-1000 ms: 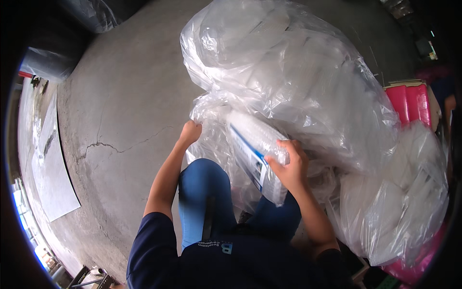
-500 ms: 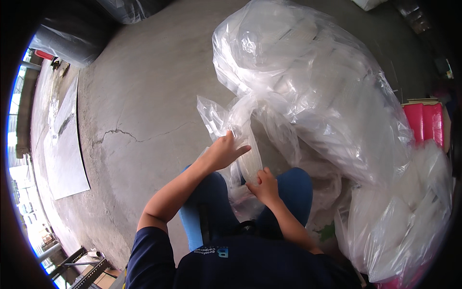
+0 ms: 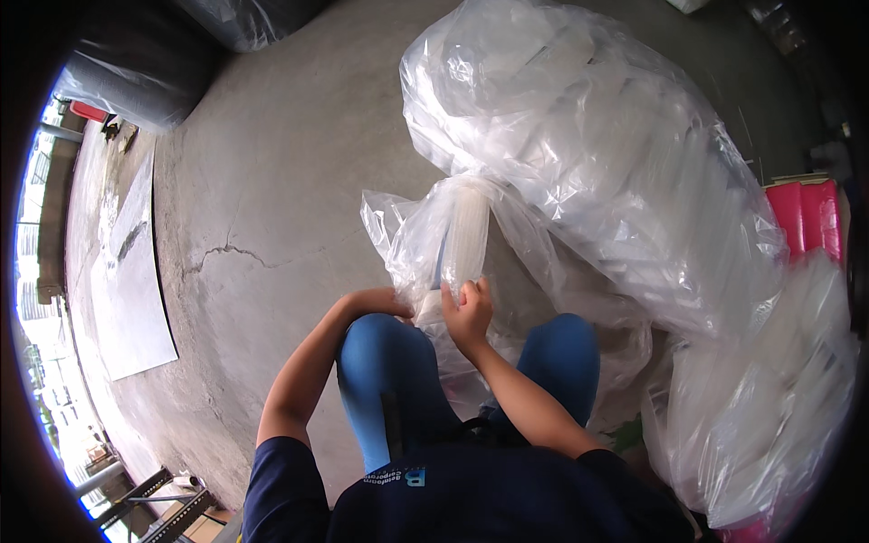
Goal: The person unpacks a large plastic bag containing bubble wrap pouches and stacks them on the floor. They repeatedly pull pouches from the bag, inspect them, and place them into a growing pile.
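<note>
The pale packet (image 3: 468, 240) lies among loose clear film (image 3: 409, 228), at the lower left of the large filled bag (image 3: 588, 163). The right hand (image 3: 469, 314) curls fingers at the packet's near end; the left hand (image 3: 395, 303), farther from the bag, is partly hidden. I cannot tell either grasp. Uneven pulling could tear the film.

A hand could pass over the floor (image 3: 290, 172) left of centre. Plastic (image 3: 467, 231) blocks the centre, a big bag (image 3: 579, 145) the upper right, another bag (image 3: 756, 398) the lower right; knees (image 3: 382, 348) flank the lower centre.
</note>
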`<act>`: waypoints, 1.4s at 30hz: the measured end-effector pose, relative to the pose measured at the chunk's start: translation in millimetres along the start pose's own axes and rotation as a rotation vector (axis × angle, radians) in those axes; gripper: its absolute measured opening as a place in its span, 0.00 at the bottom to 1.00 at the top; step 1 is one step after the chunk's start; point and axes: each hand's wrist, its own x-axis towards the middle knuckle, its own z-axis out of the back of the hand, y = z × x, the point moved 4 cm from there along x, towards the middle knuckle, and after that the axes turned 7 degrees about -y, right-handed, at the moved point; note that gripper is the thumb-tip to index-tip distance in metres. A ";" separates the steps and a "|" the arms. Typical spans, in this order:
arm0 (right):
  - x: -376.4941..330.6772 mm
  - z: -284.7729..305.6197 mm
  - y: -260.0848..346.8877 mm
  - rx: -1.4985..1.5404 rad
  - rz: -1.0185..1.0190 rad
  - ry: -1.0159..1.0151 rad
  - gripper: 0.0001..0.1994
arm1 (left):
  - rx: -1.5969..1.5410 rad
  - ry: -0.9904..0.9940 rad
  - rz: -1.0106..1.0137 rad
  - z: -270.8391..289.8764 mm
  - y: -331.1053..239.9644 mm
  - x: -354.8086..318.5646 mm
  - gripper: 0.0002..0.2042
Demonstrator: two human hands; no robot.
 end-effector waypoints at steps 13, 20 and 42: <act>13.7 -39.1 5.5 -0.259 0.616 0.840 0.17 | 0.599 -0.952 0.072 28.1 -103.3 -42.2 0.50; 281.4 185.9 92.6 -0.139 0.626 -0.759 0.20 | 1.206 -0.752 -0.507 39.9 -71.2 -4.4 0.39; 258.9 103.1 27.8 -0.732 -0.227 0.103 0.56 | 0.427 -1.301 -0.507 44.0 -25.0 2.7 0.31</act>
